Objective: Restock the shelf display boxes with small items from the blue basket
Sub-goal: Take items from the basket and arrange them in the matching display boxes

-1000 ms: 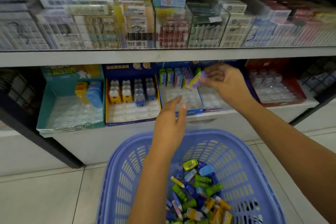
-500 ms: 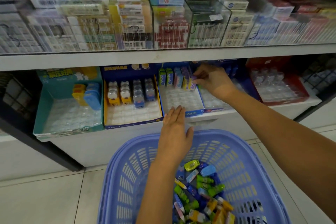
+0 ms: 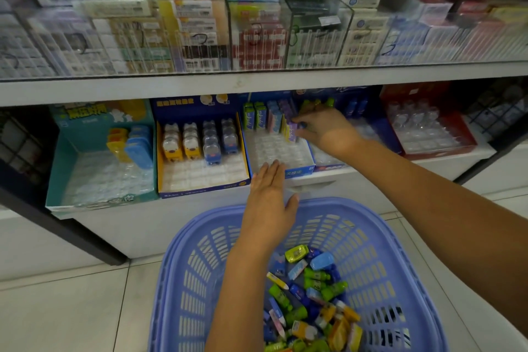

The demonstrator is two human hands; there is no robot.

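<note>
The person stood over the blue basket [image 3: 183, 271] on the tiled floor [image 3: 57, 308], both arms stretched toward the lower shelf [image 3: 371, 177]. The right hand [image 3: 325, 128] reached into the back of the blue display box [image 3: 303, 172], its fingers curled around a small purple item [image 3: 292, 132] and pinching it at the end of the standing row, just beside the green and blue packets [image 3: 258, 119] already lined up there. The front half of that box showed only its clear plastic tray.

The left hand [image 3: 270, 203] lay flat and open, fingers straight and together, holding nothing; its fingertips touched the front edge of the same box while the wrist hung over the basket's far rim.

In the basket a heap of small items [image 3: 311, 303], green, blue, yellow and orange, lay piled toward the near side.

To the left stood a yellow-lined box [image 3: 200, 180] with four rows of little bear-shaped pieces, then a teal box [image 3: 65, 168] with a few yellow and blue items at the back. A red box [image 3: 440, 151] sat to the right. Above, clear cases [image 3: 257, 31] of stacked packets filled the upper shelf.
</note>
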